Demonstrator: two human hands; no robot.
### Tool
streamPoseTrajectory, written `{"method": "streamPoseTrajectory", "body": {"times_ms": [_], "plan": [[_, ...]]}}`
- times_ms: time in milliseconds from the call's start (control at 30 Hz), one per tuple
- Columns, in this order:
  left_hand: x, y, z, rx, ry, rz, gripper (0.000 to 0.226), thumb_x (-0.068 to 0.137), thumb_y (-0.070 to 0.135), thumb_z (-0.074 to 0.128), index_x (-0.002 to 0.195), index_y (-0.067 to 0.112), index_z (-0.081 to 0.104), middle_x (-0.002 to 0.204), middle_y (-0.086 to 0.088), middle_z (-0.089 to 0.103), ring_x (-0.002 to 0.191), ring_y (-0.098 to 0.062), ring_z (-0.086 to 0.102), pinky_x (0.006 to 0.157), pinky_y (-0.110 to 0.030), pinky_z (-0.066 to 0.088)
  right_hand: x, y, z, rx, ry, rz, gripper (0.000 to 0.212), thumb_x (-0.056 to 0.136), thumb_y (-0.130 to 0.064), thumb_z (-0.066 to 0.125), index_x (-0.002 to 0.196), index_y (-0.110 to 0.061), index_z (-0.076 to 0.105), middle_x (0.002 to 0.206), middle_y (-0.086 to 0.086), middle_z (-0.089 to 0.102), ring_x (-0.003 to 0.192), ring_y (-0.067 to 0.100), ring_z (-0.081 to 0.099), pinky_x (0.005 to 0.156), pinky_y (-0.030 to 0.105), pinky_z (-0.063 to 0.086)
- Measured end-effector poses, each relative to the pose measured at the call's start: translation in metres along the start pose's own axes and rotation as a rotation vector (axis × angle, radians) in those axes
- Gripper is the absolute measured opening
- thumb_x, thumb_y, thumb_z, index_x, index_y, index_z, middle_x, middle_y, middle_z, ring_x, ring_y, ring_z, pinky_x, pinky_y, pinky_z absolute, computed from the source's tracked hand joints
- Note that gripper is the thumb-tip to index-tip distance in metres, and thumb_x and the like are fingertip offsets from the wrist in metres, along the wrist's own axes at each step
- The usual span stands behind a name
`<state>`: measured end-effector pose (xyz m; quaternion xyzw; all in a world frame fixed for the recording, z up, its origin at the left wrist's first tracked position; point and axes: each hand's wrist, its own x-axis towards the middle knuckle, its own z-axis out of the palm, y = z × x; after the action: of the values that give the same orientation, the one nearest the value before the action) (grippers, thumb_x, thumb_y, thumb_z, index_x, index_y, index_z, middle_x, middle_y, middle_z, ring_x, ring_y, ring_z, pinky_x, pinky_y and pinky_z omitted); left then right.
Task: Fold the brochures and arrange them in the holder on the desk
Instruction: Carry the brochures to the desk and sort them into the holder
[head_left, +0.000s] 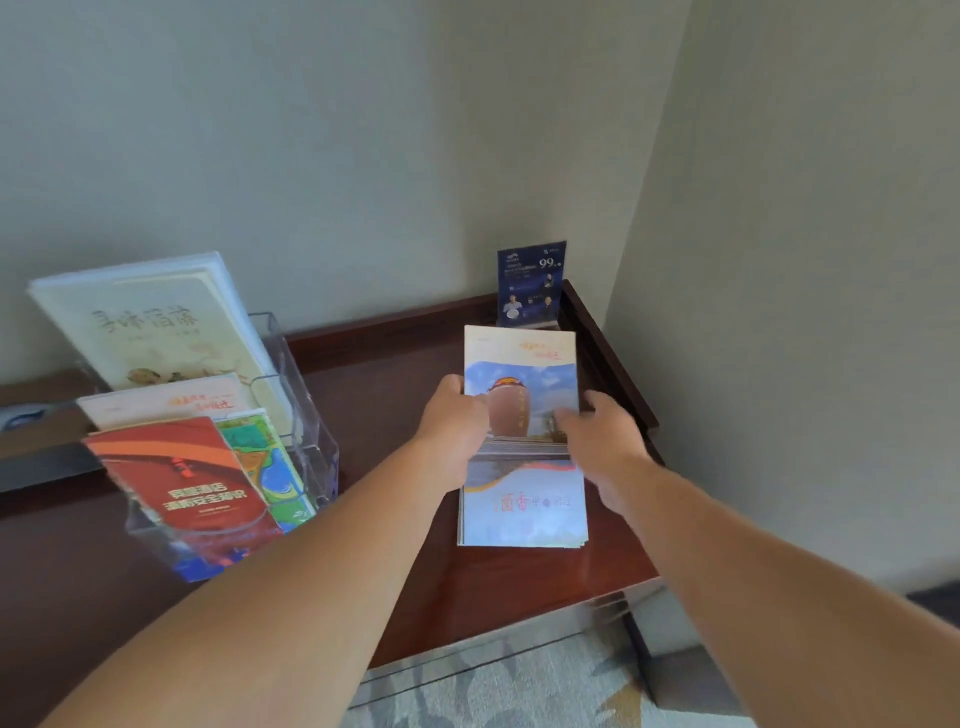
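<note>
Since the brochure stack (522, 512) lies flat on the desk (405, 395), well right of the holder (311, 415), with its near corner already fanned, any drag could scatter sheets. Left grip (454, 415) curls round the top brochure (519, 358) at the edge facing the holder; right grip (602, 441) sits at the edge away from it, blurred, so I cannot tell whether it holds. An uneven pull would likely skew the fold or crease the cover. The holder's front pockets look crowded; a forced insert may buckle paper. Farther back than the holder, a blue card stand (531, 283) could get knocked.
</note>
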<state>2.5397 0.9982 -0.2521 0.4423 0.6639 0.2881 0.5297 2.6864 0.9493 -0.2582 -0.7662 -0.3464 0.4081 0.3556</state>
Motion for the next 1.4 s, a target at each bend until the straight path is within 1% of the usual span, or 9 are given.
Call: {"method": "streamPoseTrajectory", "body": {"times_ms": [67, 167, 400, 667, 767, 967, 1100, 1267, 1400], "plan": [[-0.008, 0.011, -0.014, -0.019, 0.002, 0.05, 0.007, 0.096, 0.022, 0.048, 0.1, 0.023, 0.053, 0.097, -0.005, 0.06, 0.076, -0.019, 0.049, 0.064, -0.032, 0.038, -0.002, -0.022, -0.002, 0.057, -0.009, -0.034, 0.016, 0.098, -0.024, 0.054, 0.109, -0.02, 0.065, 0.093, -0.002, 0.069, 0.077, 0.015, 0.067, 0.053, 0.024, 0.047], [-0.022, 0.023, -0.037, -0.024, 0.03, 0.116, 0.012, 0.095, 0.025, 0.049, 0.107, 0.027, 0.054, 0.101, -0.002, 0.062, 0.078, -0.018, 0.054, 0.066, -0.032, 0.041, -0.012, -0.045, -0.003, 0.08, -0.033, -0.096, 0.007, 0.098, -0.022, 0.057, 0.097, -0.022, 0.064, 0.091, -0.001, 0.07, 0.078, 0.017, 0.068, 0.052, 0.025, 0.047], [-0.054, 0.049, -0.103, -0.095, 0.07, 0.172, 0.013, 0.089, 0.019, 0.058, 0.1, 0.025, 0.06, 0.104, -0.016, 0.066, 0.081, -0.023, 0.054, 0.071, -0.039, 0.041, -0.041, -0.095, 0.014, 0.135, -0.119, -0.232, 0.007, 0.096, -0.019, 0.061, 0.102, -0.021, 0.063, 0.094, 0.001, 0.07, 0.084, 0.021, 0.069, 0.061, 0.03, 0.053], [-0.074, 0.082, -0.2, -0.139, 0.207, 0.298, 0.015, 0.092, 0.023, 0.058, 0.101, 0.035, 0.057, 0.099, -0.007, 0.062, 0.08, -0.02, 0.05, 0.071, -0.036, 0.037, -0.086, -0.179, 0.058, 0.118, -0.152, -0.453, 0.008, 0.092, -0.02, 0.063, 0.1, -0.02, 0.062, 0.084, 0.001, 0.065, 0.067, 0.014, 0.058, 0.052, 0.025, 0.042], [-0.077, 0.092, -0.24, -0.163, 0.247, 0.348, 0.016, 0.09, 0.025, 0.06, 0.088, 0.041, 0.057, 0.099, -0.004, 0.064, 0.081, -0.021, 0.053, 0.072, -0.036, 0.04, -0.104, -0.212, 0.079, 0.117, -0.171, -0.503, 0.006, 0.092, -0.018, 0.061, 0.097, -0.02, 0.062, 0.08, 0.003, 0.066, 0.06, 0.015, 0.056, 0.05, 0.027, 0.043], [-0.062, 0.097, -0.313, -0.191, 0.249, 0.42, 0.029, 0.089, 0.026, 0.059, 0.117, 0.034, 0.057, 0.115, -0.008, 0.067, 0.096, -0.032, 0.064, 0.084, -0.048, 0.051, -0.131, -0.256, 0.134, 0.106, -0.116, -0.575, 0.006, 0.092, -0.017, 0.059, 0.096, -0.017, 0.063, 0.078, 0.002, 0.067, 0.067, 0.02, 0.063, 0.058, 0.033, 0.051], [-0.051, 0.094, -0.347, -0.181, 0.251, 0.467, 0.029, 0.092, 0.026, 0.056, 0.119, 0.035, 0.056, 0.116, -0.002, 0.066, 0.107, -0.037, 0.062, 0.093, -0.056, 0.048, -0.14, -0.273, 0.165, 0.092, -0.053, -0.611, 0.004, 0.091, -0.019, 0.059, 0.094, -0.018, 0.063, 0.072, -0.001, 0.063, 0.058, 0.014, 0.055, 0.049, 0.025, 0.042], [-0.042, 0.089, -0.367, -0.169, 0.259, 0.546, 0.026, 0.094, 0.026, 0.053, 0.119, 0.032, 0.054, 0.115, -0.003, 0.064, 0.106, -0.034, 0.061, 0.082, -0.046, 0.051, -0.141, -0.285, 0.188, 0.049, -0.002, -0.641, 0.006, 0.093, -0.023, 0.061, 0.093, -0.018, 0.062, 0.076, 0.0, 0.063, 0.058, 0.013, 0.052, 0.049, 0.024, 0.04], [-0.036, 0.085, -0.37, -0.186, 0.288, 0.581, 0.02, 0.094, 0.023, 0.053, 0.112, 0.03, 0.056, 0.109, -0.001, 0.066, 0.104, -0.03, 0.062, 0.09, -0.05, 0.049, -0.134, -0.286, 0.199, 0.033, 0.01, -0.654, 0.006, 0.093, -0.024, 0.06, 0.09, -0.02, 0.061, 0.076, -0.002, 0.062, 0.059, 0.015, 0.05, 0.051, 0.026, 0.04]]}}
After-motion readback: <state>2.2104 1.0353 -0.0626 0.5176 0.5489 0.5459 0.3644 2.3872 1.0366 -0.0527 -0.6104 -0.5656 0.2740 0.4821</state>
